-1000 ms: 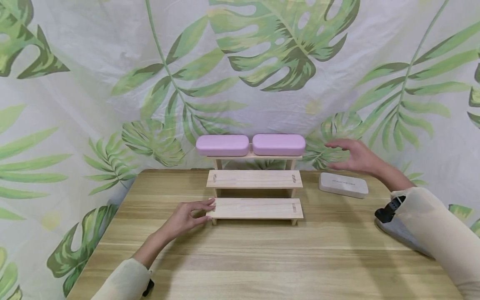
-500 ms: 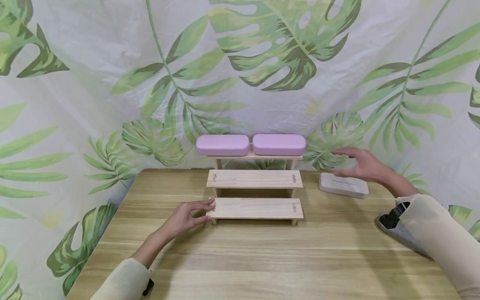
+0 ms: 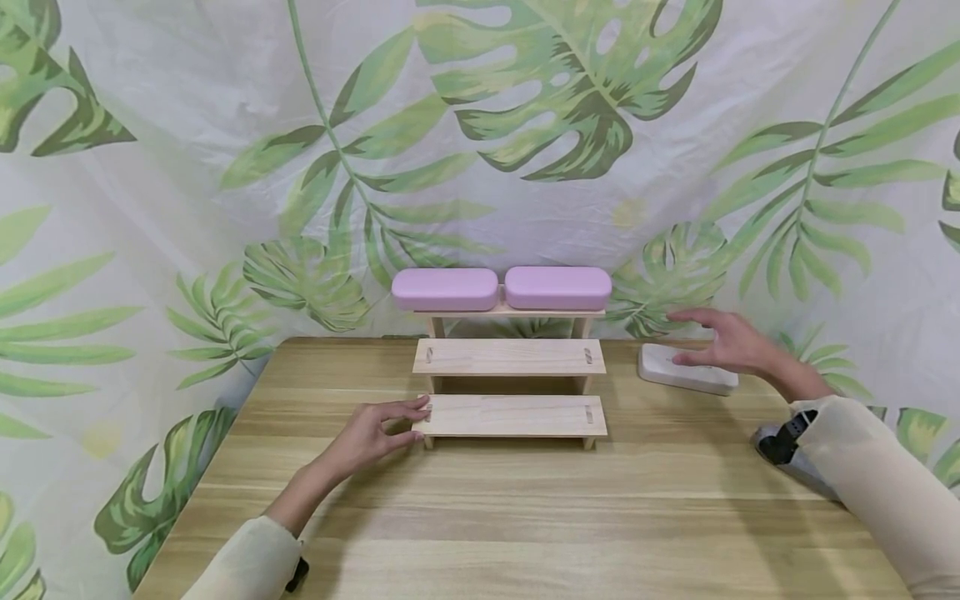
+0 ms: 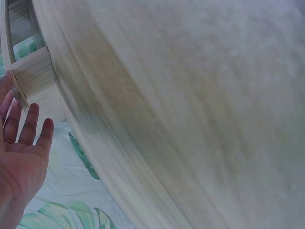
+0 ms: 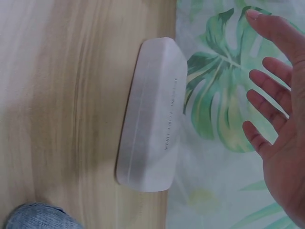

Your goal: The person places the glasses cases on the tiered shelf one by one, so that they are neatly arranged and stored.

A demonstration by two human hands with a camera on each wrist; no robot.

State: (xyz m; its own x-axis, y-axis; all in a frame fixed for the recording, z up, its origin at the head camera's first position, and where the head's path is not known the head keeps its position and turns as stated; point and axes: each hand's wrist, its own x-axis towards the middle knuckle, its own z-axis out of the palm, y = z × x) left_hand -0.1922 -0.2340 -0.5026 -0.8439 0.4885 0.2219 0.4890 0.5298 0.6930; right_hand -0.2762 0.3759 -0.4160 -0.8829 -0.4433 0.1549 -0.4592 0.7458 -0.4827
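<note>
A three-step wooden riser (image 3: 510,357) stands at the back middle of the wooden table (image 3: 525,517). Two lilac cases (image 3: 445,289) (image 3: 558,288) lie side by side on its top step. My left hand (image 3: 375,433) rests with straight fingers against the left end of the lowest step (image 3: 510,415); the left wrist view shows its fingers (image 4: 26,126) spread by that step's end (image 4: 35,78). My right hand (image 3: 720,342) hovers open just over a white case (image 3: 686,370) lying on the table at the back right, seen lengthwise (image 5: 152,117) in the right wrist view beside my spread fingers (image 5: 269,102).
A grey object (image 3: 795,462) lies at the table's right edge, partly behind my right sleeve. A leaf-print cloth (image 3: 225,167) hangs close behind and around the table. The two lower steps of the riser are bare.
My right hand has come down and slightly right, from above the white case to just over it. The left hand and the riser have not moved.
</note>
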